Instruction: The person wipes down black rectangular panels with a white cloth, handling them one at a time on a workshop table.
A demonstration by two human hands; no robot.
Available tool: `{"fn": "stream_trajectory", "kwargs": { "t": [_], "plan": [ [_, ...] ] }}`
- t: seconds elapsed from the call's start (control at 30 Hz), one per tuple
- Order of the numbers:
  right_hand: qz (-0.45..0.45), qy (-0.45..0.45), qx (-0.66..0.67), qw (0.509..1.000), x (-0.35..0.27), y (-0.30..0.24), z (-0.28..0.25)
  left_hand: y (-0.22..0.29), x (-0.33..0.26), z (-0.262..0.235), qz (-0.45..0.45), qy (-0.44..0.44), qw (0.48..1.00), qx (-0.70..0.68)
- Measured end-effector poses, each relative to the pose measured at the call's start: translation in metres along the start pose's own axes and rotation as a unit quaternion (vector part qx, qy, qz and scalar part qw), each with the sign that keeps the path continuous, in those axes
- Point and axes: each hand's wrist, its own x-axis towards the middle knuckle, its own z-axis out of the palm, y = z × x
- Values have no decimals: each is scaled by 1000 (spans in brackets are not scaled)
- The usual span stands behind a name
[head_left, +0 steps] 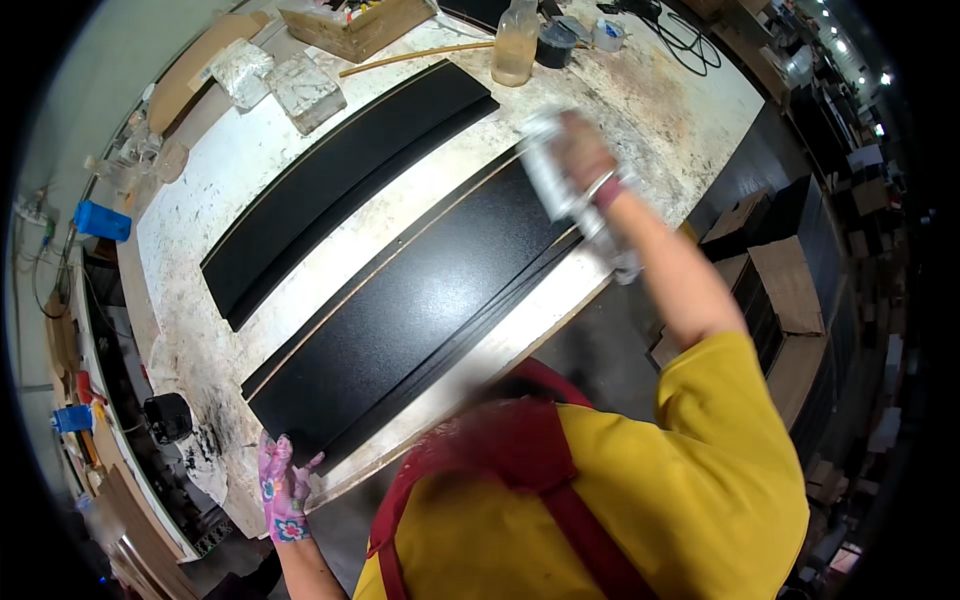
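One black panel [410, 290], end hidden; right hand [583, 150] blurred.

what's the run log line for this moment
left hand: gloved, at nearer black panel | right hand: on white cloth, panel's right end

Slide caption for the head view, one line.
Gloved left hand at the lower-left end of a black panel; right hand with a blurred whitish cloth at its upper-right end.

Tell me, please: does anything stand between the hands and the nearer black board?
Yes: a blurred whitish cloth, held in the right hand, lies between it and the far end of the nearer black board. The left hand is at the other end, with nothing visible between except its flowered glove.
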Motion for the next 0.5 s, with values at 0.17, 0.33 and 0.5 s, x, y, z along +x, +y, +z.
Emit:
{"fn": "stream_trajectory", "kwargs": {
  "t": [0.17, 0.33, 0.5],
  "plan": [
    [10, 43, 158, 987, 68, 81, -90, 9, 6, 10, 4, -4, 1000, 11],
    [-456, -80, 28, 886, -90, -90, -3, 13, 8, 1, 0, -28, 999, 46],
    [-403, 86, -297, 861, -21, -12, -4, -3, 8, -12, 14, 61, 997, 38]
  ]
}}
